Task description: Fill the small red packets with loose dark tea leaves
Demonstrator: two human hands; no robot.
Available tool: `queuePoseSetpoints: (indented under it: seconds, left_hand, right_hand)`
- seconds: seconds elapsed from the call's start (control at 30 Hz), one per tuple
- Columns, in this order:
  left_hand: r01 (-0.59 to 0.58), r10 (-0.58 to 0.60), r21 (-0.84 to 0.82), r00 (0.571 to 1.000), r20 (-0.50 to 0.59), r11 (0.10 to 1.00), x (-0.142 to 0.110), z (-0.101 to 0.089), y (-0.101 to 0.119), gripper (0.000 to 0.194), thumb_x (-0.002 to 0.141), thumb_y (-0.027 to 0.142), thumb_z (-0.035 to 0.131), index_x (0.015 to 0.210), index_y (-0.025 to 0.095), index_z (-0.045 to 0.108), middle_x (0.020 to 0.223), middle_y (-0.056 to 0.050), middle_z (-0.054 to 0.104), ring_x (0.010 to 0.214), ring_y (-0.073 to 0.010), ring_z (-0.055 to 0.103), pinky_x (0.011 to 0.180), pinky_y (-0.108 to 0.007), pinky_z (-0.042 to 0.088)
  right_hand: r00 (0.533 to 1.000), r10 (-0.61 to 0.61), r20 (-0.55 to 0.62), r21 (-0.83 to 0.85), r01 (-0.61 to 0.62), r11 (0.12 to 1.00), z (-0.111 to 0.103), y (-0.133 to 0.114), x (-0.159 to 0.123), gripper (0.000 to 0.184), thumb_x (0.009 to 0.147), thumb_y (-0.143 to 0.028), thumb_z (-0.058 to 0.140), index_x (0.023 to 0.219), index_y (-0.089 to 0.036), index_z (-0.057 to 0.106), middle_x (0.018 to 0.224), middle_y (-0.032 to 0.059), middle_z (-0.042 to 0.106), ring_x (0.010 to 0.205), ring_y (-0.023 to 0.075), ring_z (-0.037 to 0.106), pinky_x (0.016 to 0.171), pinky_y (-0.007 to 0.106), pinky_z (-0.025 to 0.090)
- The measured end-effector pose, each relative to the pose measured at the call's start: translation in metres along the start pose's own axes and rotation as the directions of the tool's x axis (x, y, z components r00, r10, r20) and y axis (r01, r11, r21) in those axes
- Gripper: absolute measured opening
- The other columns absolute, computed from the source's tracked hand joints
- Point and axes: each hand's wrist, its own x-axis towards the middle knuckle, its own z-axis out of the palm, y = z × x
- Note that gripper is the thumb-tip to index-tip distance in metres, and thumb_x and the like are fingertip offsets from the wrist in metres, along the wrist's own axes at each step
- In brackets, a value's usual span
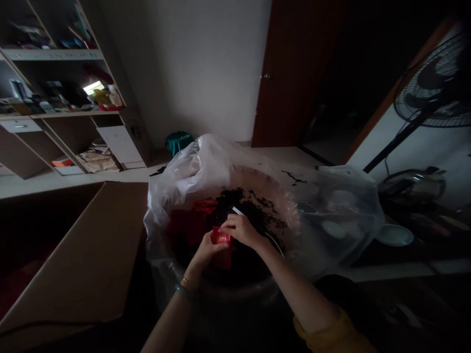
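My left hand [206,251] is closed on a small red packet [221,237] with gold print, thumb across its front. My right hand [241,229] pinches the packet's upper edge. A white flat strip [237,211] sticks out past my right hand's knuckles; whether the hand grips it too is hidden. Both hands are over a wide round tub [289,215] lined with clear plastic. Dark, leaf-like loose bits [235,197] lie inside it. More red packets [187,225] are piled at the tub's left side. Beside my right wrist a thin white curved edge [275,243] shows.
An open cardboard box [84,250] stands at the left. Plastic sheeting [331,220] spreads right, near a pale bowl [395,235] and a kettle [412,186]. Behind are shelves [55,54], a teal stool [178,142], a brown door [290,73] and a fan [434,83].
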Motion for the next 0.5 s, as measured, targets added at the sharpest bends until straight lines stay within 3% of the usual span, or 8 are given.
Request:
queuePoseSetpoints:
  seconds: [0.1,0.17,0.3,0.4,0.5]
  left_hand:
    - [0.044,-0.044,0.008,0.999,-0.001,0.999,0.001,0.0,-0.001,0.047,0.04,0.034,0.089,0.072,0.01,0.064,0.061,-0.002,0.067,0.056,-0.0164,0.063,0.059,-0.027,0.05]
    - [0.05,-0.05,0.009,0.998,-0.029,0.999,0.001,0.001,0.0,0.047,0.041,0.034,0.089,0.074,0.01,0.066,0.063,-0.003,0.068,0.056,-0.0161,0.063,0.06,-0.027,0.051]
    - [0.031,-0.033,-0.016,0.995,-0.098,0.999,0.002,0.002,0.001,0.052,0.04,0.033,0.089,0.083,0.01,0.069,0.076,-0.006,0.073,0.061,-0.018,0.067,0.062,-0.028,0.052]
    - [0.008,-0.014,-0.045,0.991,-0.136,0.999,0.004,0.002,0.0,0.051,0.04,0.031,0.09,0.083,0.01,0.07,0.075,-0.006,0.073,0.06,-0.0175,0.067,0.06,-0.027,0.052]
    - [-0.016,0.009,-0.047,0.989,-0.147,0.999,0.005,0.002,-0.001,0.051,0.041,0.031,0.09,0.083,0.01,0.07,0.075,-0.006,0.073,0.06,-0.0175,0.067,0.062,-0.027,0.052]
  right_hand:
    - [0.999,-0.017,0.043,0.006,0.017,1.0,0.001,0.003,0.002,0.019,0.084,-0.035,0.064,0.077,-0.021,0.074,0.065,-0.0003,0.059,0.061,0.011,0.056,0.058,0.022,0.041]
    - [1.0,0.021,-0.01,0.016,-0.021,1.0,-0.003,0.011,0.004,0.018,0.084,-0.035,0.063,0.083,-0.021,0.074,0.071,0.0008,0.064,0.066,0.012,0.059,0.063,0.022,0.044]
    - [0.94,0.275,-0.202,-0.068,-0.293,0.954,-0.022,0.047,0.001,0.031,0.084,-0.031,0.061,0.113,-0.02,0.065,0.089,0.0051,0.07,0.08,0.017,0.065,0.077,0.03,0.049]
    - [0.902,0.419,-0.098,-0.215,-0.431,0.876,-0.032,0.077,-0.008,0.057,0.072,-0.026,0.072,0.126,-0.015,0.055,0.103,0.0119,0.069,0.095,0.0231,0.065,0.084,0.035,0.049]
    - [0.884,0.465,-0.045,-0.303,-0.456,0.837,-0.027,0.097,-0.015,0.057,0.072,-0.029,0.073,0.124,-0.014,0.057,0.107,0.0141,0.067,0.096,0.024,0.064,0.082,0.034,0.049]
